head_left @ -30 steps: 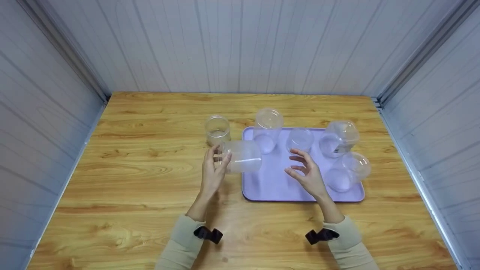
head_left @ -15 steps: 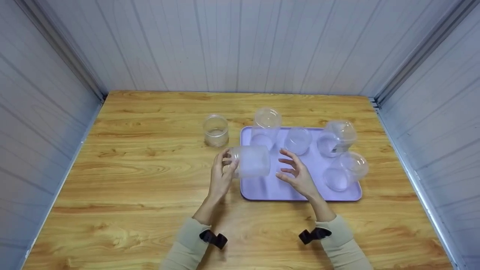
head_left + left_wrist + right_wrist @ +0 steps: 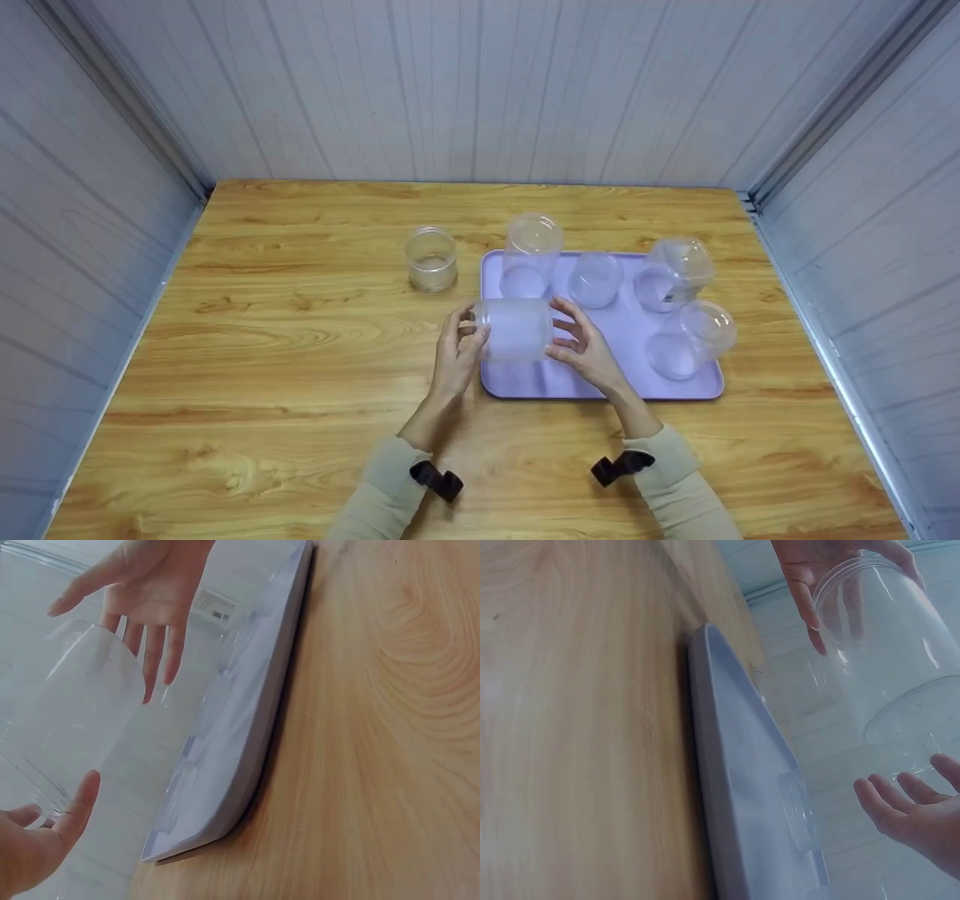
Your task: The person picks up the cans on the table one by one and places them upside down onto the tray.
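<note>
A clear plastic jar [image 3: 517, 330] lies sideways in the air above the left part of the lilac tray [image 3: 585, 388]. My left hand [image 3: 454, 364] grips it at the ridged mouth end, thumb on the near side. Facing the jar's base is my right hand [image 3: 592, 361], fingers spread and loosely bent. In the right wrist view, a gap shows between the right hand [image 3: 922, 817] and the base of the jar [image 3: 892, 645]. The left wrist view has the right hand [image 3: 157, 592] beyond the jar [image 3: 75, 705], palm visible.
On the tray stand a tall clear jar [image 3: 534, 251], a short clear one [image 3: 596, 279], and two more clear jars [image 3: 675, 271] [image 3: 691, 339] at the right. Left of the tray, another clear jar [image 3: 432, 261] rests on the wooden table [image 3: 300, 337]. Panel walls enclose the table.
My left hand has carried the jar rightward, over the tray. My right hand has moved left, closer to the jar's base. The standing jars have stayed put.
</note>
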Demonstrator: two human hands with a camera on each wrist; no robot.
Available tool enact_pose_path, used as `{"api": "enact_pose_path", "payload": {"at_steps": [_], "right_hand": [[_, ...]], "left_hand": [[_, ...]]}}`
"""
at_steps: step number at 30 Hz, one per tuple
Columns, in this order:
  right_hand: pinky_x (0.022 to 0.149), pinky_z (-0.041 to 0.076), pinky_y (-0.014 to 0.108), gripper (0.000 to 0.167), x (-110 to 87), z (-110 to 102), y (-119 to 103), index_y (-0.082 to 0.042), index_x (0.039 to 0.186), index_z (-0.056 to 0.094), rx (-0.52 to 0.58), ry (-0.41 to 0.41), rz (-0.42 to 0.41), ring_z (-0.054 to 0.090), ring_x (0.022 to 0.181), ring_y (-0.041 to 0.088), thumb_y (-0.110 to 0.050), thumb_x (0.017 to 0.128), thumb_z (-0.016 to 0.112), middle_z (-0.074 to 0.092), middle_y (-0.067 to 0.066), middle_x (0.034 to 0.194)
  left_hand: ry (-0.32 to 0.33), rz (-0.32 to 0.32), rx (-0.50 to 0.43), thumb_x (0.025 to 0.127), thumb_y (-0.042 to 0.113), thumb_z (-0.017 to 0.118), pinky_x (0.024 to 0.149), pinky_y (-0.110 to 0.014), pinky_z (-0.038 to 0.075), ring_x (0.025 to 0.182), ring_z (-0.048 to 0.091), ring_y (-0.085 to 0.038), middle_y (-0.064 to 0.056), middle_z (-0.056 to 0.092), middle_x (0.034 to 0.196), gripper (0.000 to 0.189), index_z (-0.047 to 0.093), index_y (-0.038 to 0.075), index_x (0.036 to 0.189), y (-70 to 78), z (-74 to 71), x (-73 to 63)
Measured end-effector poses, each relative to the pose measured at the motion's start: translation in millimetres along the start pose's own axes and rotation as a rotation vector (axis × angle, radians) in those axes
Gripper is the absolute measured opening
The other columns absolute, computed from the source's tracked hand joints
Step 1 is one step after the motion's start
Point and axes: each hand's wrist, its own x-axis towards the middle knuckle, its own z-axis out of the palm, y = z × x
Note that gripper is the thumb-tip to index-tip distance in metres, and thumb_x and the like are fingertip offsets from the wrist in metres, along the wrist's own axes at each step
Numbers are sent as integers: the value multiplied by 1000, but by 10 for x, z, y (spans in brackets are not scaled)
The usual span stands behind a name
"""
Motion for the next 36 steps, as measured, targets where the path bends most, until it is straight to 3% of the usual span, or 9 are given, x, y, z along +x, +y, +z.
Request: {"api": "enact_pose_path", "payload": {"at_steps": [11, 16, 23, 27, 33, 36], "right_hand": [[82, 45, 31, 77, -16, 30, 25, -1, 139, 20, 70, -46, 14, 42, 109, 34, -1, 76, 66, 25, 25, 134], [80, 46, 32, 79, -30, 47, 41, 0, 139, 19, 144, -53, 3, 43, 107, 33, -3, 76, 66, 24, 27, 132], [81, 47, 34, 75, -57, 88, 61, 2, 137, 21, 215, -24, -4, 42, 107, 29, 1, 76, 63, 27, 21, 132], [81, 47, 32, 76, -66, 110, 52, 5, 136, 21, 180, 15, -30, 44, 105, 27, 1, 74, 64, 28, 23, 129], [77, 46, 28, 74, -68, 124, 31, 7, 135, 24, 107, 57, -69, 40, 106, 39, 7, 72, 62, 27, 28, 130], [76, 47, 29, 74, -64, 118, 25, 5, 135, 26, 50, 73, -71, 39, 107, 39, 7, 72, 65, 30, 27, 129]], "left_hand": [[-38, 24, -86, 86, 4, 48, 69, -35, 50, 90, 52, -31, -23, 43, 109, 42, 38, -12, 123, -79, 47, -8], [-59, 21, -123, 85, 5, 46, 70, -33, 49, 90, 54, -30, -23, 43, 109, 43, 38, -12, 123, -102, 53, -11], [-116, 21, -176, 86, 8, 43, 70, -44, 49, 93, 51, -40, -24, 40, 112, 45, 34, -11, 126, -129, 53, -10], [-115, 22, -162, 86, 6, 42, 73, -36, 48, 94, 52, -35, -25, 40, 113, 45, 34, -12, 126, -142, 58, -6], [-110, 38, -119, 89, 1, 41, 83, -48, 43, 100, 49, -43, -30, 43, 116, 41, 34, -16, 126, -161, 44, 18], [-81, 42, -65, 90, 1, 40, 87, -44, 42, 102, 49, -41, -30, 45, 115, 38, 36, -18, 123, -174, 25, 41]]}}
